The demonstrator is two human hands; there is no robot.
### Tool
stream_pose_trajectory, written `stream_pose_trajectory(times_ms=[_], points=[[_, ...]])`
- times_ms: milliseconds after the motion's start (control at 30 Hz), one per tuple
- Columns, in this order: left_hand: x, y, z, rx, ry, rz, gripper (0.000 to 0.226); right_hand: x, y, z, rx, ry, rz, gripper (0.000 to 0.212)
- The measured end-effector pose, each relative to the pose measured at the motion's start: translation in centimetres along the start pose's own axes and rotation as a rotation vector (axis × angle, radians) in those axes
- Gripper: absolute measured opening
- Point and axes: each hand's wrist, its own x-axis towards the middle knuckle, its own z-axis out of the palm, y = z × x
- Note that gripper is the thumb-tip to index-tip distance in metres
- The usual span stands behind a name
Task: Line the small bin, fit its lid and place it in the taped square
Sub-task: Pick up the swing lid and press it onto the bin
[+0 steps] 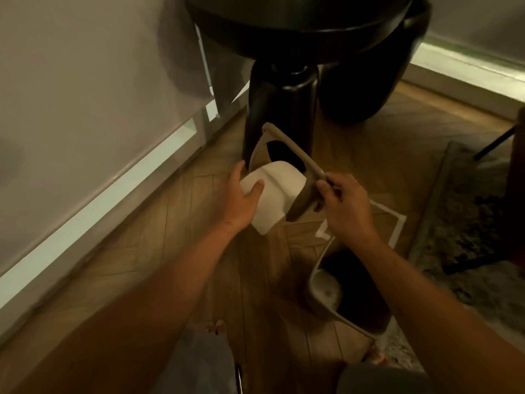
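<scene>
The small white bin (279,191) is held above the wooden floor, tipped on its side with its mouth facing away and to the right. My left hand (244,194) grips its white body. My right hand (345,203) pinches the grey rim (295,155) around its mouth, where the inside looks dark. A second grey piece with a dark opening, which looks like the lid (326,291), lies on the floor below my right forearm. The taped square (397,226), marked in white tape, is on the floor just beyond my right hand, which hides part of it.
A black stool with thick legs (281,109) stands right behind the bin. A patterned rug (468,223) lies at the right. A white wall with a skirting board (113,180) runs along the left. My feet (216,327) show at the bottom.
</scene>
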Motion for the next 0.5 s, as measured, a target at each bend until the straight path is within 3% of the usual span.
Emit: stream_pose_trajectory(times_ms=[133,500], points=[[-1.2,2.3,2.1,-0.039,-0.040,0.044,0.075,-1.6,-0.1,-3.6,0.228,0.093,0.021,0.022],[-2.5,6.2,8.4,-0.116,-0.140,0.008,0.098,-3.5,4.2,-9.2,0.545,0.288,0.257,0.018]])
